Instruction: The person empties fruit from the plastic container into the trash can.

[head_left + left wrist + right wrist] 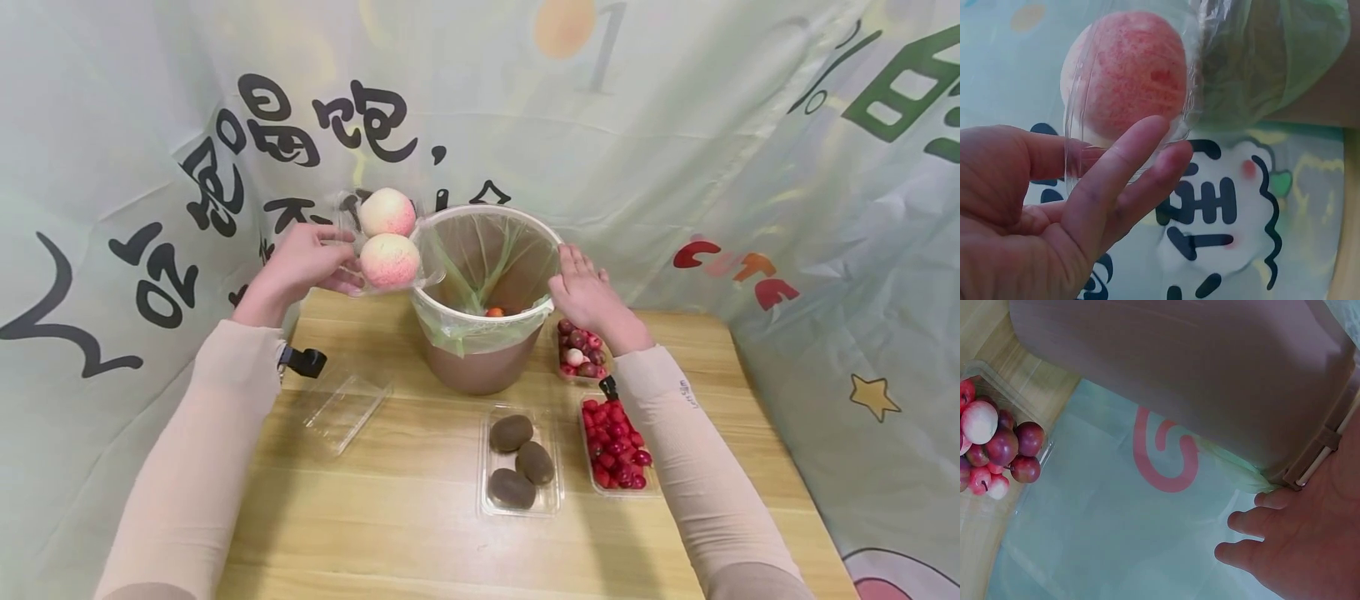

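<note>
Two long-sleeved arms reach forward over the wooden surface. Nearest on it sits one clear kiwi container with three brown kiwis, well in from every edge. Just to its right, a narrow strip of wood between them, is one red-fruit container, partly under the right forearm; its red fruits overlap too much to count. To the left lies one clear plastic piece, wood showing through it; the broad stretch between it and the kiwis is the roomiest part.

Farther back, close against the bin, is one smaller tray of mixed plums and pale-pink fruits, partly hidden, so uncounted. One bin stands near the far edge, lined with a green bag; one orange-red fruit shows inside.

The right hand rests on the bin's right rim, fingers nearly straight, gripping nothing. Left of the bin, raised, the left hand pinches one clear peach container between its fingers; it holds two peaches. Its corner overlaps the rim in the head view; contact cannot be told. A printed backdrop closes in the back and both sides.
</note>
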`<action>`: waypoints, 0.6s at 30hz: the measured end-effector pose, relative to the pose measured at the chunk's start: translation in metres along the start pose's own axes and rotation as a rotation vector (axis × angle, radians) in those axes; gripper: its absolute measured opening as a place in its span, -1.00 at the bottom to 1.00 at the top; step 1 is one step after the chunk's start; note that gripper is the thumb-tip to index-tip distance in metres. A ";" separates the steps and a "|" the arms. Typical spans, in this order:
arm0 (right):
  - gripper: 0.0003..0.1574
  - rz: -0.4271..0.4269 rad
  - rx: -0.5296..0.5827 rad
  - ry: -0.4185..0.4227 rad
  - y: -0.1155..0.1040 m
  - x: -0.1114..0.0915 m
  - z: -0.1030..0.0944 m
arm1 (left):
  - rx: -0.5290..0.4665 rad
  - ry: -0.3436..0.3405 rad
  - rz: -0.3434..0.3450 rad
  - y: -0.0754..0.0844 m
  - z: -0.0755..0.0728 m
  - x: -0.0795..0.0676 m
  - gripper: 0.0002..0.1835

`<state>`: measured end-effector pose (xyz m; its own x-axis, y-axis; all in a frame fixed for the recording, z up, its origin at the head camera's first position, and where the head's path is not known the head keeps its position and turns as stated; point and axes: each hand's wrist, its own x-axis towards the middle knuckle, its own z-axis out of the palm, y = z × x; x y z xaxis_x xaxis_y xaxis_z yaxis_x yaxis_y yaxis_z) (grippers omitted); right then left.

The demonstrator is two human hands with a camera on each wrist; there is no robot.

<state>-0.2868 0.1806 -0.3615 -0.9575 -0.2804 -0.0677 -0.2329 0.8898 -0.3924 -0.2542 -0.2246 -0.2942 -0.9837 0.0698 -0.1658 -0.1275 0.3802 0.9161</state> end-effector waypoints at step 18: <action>-0.04 -0.008 -0.012 0.010 -0.001 0.000 0.000 | -0.088 0.057 0.046 0.020 0.030 0.037 -0.39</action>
<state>-0.2868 0.1799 -0.3608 -0.9573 -0.2837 -0.0557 -0.2422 0.8920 -0.3816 -0.2898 -0.1867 -0.2934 -0.9940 0.0316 -0.1045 -0.0906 0.2955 0.9510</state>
